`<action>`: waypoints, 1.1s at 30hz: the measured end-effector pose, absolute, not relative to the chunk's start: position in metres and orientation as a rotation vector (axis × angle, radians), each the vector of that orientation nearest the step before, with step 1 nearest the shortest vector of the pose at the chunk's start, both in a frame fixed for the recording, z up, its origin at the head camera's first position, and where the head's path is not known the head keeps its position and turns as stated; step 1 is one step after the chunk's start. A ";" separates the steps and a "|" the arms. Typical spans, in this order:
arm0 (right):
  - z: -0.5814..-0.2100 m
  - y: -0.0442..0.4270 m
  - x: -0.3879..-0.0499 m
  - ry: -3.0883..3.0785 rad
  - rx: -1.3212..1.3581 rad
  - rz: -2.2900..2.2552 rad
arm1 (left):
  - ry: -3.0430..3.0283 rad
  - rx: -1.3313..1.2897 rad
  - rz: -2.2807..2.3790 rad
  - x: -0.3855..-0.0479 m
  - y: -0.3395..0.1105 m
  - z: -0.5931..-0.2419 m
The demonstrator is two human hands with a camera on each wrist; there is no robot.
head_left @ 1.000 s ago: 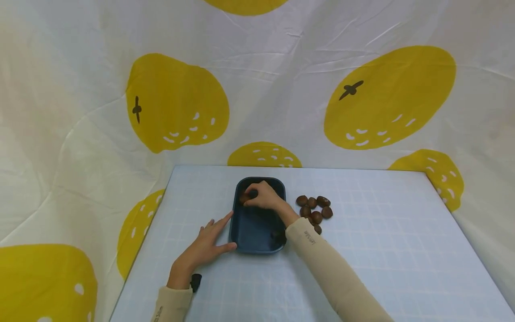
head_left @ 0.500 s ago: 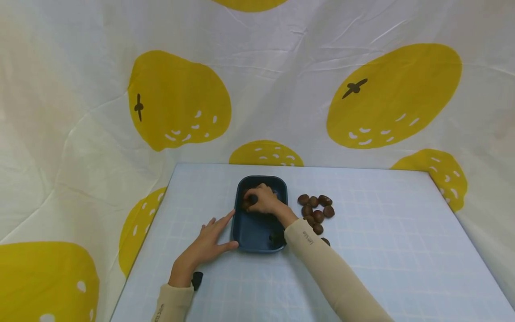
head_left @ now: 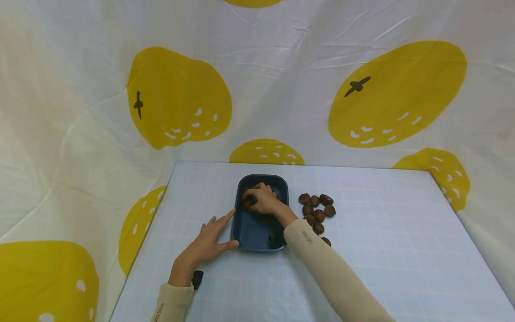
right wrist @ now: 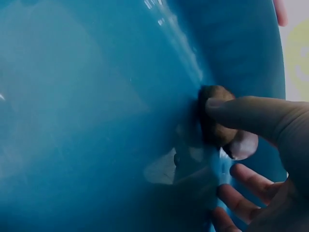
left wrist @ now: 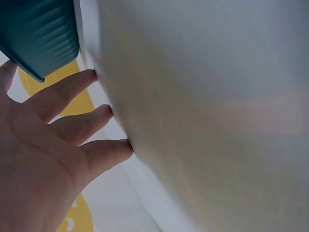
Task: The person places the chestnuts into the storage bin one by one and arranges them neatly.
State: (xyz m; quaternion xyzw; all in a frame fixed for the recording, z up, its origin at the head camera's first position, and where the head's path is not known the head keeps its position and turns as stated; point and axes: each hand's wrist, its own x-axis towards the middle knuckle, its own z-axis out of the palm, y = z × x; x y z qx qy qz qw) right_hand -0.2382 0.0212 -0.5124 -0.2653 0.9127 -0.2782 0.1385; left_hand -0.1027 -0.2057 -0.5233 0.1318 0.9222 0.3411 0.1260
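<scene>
A: What fills most of the head view?
B: A white cloth (head_left: 277,98) printed with big yellow fruit, across the top and down both sides.

A: And below it?
B: A pale blue, faintly checked surface (head_left: 394,246), spreading over the lower half of the frame.

A: Next in size?
B: The beige sleeves (head_left: 338,277). The right one slants up from the bottom edge toward the centre; the left one shows at bottom left of centre.

A: Then the dark blue tray (head_left: 253,226)?
B: Yes, just below the middle of the frame, with rounded corners.

A: How are the hands?
B: The left hand (head_left: 206,245) is released, fingers spread, its index finger and thumb at the tray's left side. In the left wrist view three fingertips rest on the surface. The right hand (head_left: 263,201) reaches into the tray's upper left part.

A: The smaller things?
B: A loose cluster of brown nuts (head_left: 319,215) lies on the surface right of the tray, the lowest partly behind the sleeve.

A: Is the right hand grasping anything?
B: A single brown nut (right wrist: 223,129), pinched under the thumb, low against the tray wall in the right wrist view. Whether others lie behind the hand, I can't tell.
</scene>
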 end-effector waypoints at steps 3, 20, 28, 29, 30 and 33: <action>-0.507 0.022 -0.237 2.650 -0.763 -0.834 | 2.688 0.384 0.997 -0.104 -0.205 -0.523; -0.433 0.053 -0.226 2.650 -0.876 -1.250 | 2.686 0.378 0.982 -0.105 -0.206 -0.525; -0.413 0.077 -0.208 2.680 -0.798 -1.358 | 2.676 0.372 0.997 -0.103 -0.207 -0.527; -0.412 0.080 -0.206 2.690 -0.798 -1.366 | 2.676 0.369 0.997 -0.103 -0.207 -0.527; -0.413 0.083 -0.205 2.699 -0.800 -1.374 | 2.676 0.368 0.998 -0.103 -0.207 -0.527; -0.412 0.092 -0.199 2.723 -0.801 -1.405 | 2.677 0.366 1.000 -0.103 -0.207 -0.527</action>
